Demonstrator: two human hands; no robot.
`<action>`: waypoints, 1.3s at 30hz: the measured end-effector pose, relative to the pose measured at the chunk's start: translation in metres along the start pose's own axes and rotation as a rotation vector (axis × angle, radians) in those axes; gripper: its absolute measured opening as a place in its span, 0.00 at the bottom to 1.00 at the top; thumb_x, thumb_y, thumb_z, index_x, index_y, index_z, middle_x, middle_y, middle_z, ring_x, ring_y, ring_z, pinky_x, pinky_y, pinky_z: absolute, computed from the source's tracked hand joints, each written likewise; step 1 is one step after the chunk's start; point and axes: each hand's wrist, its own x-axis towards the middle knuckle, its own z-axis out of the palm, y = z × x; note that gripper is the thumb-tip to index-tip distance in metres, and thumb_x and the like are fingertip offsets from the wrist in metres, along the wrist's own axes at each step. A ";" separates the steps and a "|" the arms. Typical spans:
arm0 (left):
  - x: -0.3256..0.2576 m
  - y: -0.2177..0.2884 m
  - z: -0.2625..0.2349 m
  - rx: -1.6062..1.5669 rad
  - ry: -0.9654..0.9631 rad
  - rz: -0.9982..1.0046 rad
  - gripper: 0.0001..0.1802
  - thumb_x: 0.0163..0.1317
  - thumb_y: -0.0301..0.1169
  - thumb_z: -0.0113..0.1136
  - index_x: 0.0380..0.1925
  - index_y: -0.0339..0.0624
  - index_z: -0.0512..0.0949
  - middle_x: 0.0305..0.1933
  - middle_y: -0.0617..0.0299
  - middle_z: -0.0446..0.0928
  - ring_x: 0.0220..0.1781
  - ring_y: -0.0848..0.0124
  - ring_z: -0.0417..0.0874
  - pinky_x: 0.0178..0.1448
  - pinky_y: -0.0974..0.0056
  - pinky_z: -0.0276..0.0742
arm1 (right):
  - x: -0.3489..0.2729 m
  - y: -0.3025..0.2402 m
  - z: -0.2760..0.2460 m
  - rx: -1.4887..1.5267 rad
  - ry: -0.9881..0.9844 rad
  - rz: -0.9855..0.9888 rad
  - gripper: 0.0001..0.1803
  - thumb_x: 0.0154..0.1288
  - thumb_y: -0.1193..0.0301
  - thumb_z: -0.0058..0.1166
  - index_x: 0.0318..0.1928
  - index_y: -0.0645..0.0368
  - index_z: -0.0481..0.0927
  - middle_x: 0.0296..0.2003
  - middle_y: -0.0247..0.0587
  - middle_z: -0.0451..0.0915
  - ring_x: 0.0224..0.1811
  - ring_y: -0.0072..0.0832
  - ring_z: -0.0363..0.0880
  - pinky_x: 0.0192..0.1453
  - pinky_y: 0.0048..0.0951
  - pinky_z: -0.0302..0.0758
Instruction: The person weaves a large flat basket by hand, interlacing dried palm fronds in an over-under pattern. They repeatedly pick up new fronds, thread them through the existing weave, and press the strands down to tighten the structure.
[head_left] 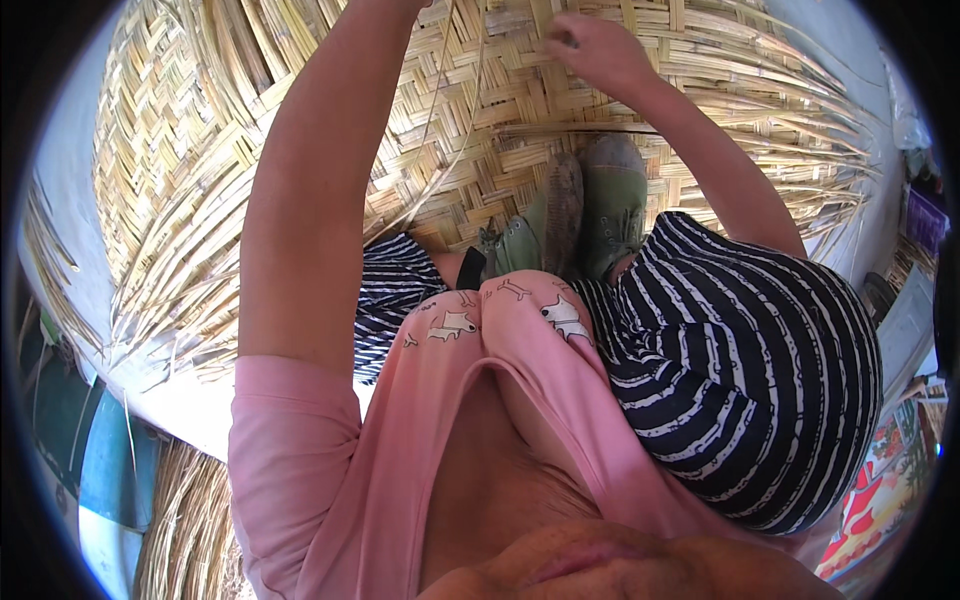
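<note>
A large woven mat (pixel 480 120) of flat pale bamboo strips lies under me, its weave unfinished, with loose strip ends fanning out along the edges. My right hand (pixel 595 50) is at the far side of the mat, fingers pinched on a bamboo strip in the weave. My left forearm (pixel 320 170) stretches up over the mat, and the hand itself is cut off by the top edge of the picture. I squat on the mat in green shoes (pixel 600 200), with striped trousers and a pink shirt filling the lower part of the view.
Loose strip ends (pixel 165 290) spread out at the mat's left edge over a pale floor. A blue container (pixel 110 460) and a bundle of thin fibres (pixel 190 520) sit at lower left. A colourful patterned cloth (pixel 875 500) lies at lower right.
</note>
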 end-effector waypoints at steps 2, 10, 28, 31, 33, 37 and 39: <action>0.000 0.000 -0.001 -0.034 0.027 -0.026 0.14 0.69 0.40 0.56 0.36 0.39 0.80 0.28 0.61 0.78 0.25 0.67 0.74 0.29 0.60 0.74 | 0.000 -0.006 0.018 -0.113 -0.241 -0.107 0.14 0.64 0.58 0.56 0.41 0.55 0.79 0.34 0.47 0.82 0.36 0.42 0.82 0.41 0.42 0.76; -0.001 -0.014 0.005 -0.117 -0.012 0.042 0.11 0.62 0.37 0.63 0.36 0.41 0.82 0.30 0.60 0.81 0.27 0.68 0.77 0.26 0.62 0.71 | 0.011 -0.025 0.006 -0.066 -0.398 0.098 0.12 0.53 0.61 0.58 0.29 0.56 0.83 0.28 0.49 0.83 0.34 0.46 0.84 0.39 0.46 0.78; 0.019 -0.025 -0.001 -0.070 0.064 0.096 0.09 0.66 0.35 0.56 0.34 0.41 0.79 0.23 0.62 0.75 0.22 0.69 0.73 0.24 0.62 0.69 | 0.010 -0.024 0.033 -0.243 -0.221 0.079 0.20 0.53 0.64 0.56 0.45 0.61 0.80 0.36 0.57 0.83 0.40 0.50 0.83 0.45 0.46 0.80; 0.021 -0.037 -0.016 -0.101 0.093 0.137 0.08 0.65 0.33 0.55 0.34 0.41 0.79 0.23 0.63 0.75 0.22 0.69 0.74 0.23 0.61 0.69 | 0.010 -0.027 0.039 -0.209 -0.213 0.037 0.15 0.59 0.61 0.55 0.41 0.58 0.79 0.34 0.50 0.82 0.38 0.46 0.82 0.42 0.43 0.77; 0.011 -0.035 -0.014 -0.148 0.132 0.157 0.08 0.65 0.31 0.54 0.36 0.41 0.80 0.23 0.62 0.76 0.22 0.69 0.74 0.23 0.62 0.69 | 0.021 -0.021 0.031 -0.139 -0.226 0.001 0.14 0.61 0.59 0.55 0.38 0.56 0.79 0.32 0.46 0.82 0.37 0.42 0.82 0.42 0.42 0.76; -0.018 -0.012 0.008 -0.265 0.127 0.089 0.09 0.65 0.30 0.51 0.41 0.41 0.79 0.26 0.62 0.77 0.22 0.69 0.75 0.23 0.63 0.71 | 0.035 0.018 -0.002 0.063 -0.105 0.063 0.13 0.62 0.60 0.55 0.38 0.58 0.78 0.33 0.44 0.82 0.43 0.38 0.83 0.48 0.40 0.78; -0.026 -0.003 0.020 -0.312 0.150 0.090 0.10 0.66 0.30 0.51 0.43 0.40 0.78 0.27 0.62 0.77 0.21 0.69 0.74 0.22 0.63 0.70 | 0.056 0.034 -0.013 0.109 0.102 0.087 0.13 0.62 0.63 0.55 0.40 0.61 0.78 0.35 0.47 0.83 0.43 0.40 0.83 0.46 0.41 0.79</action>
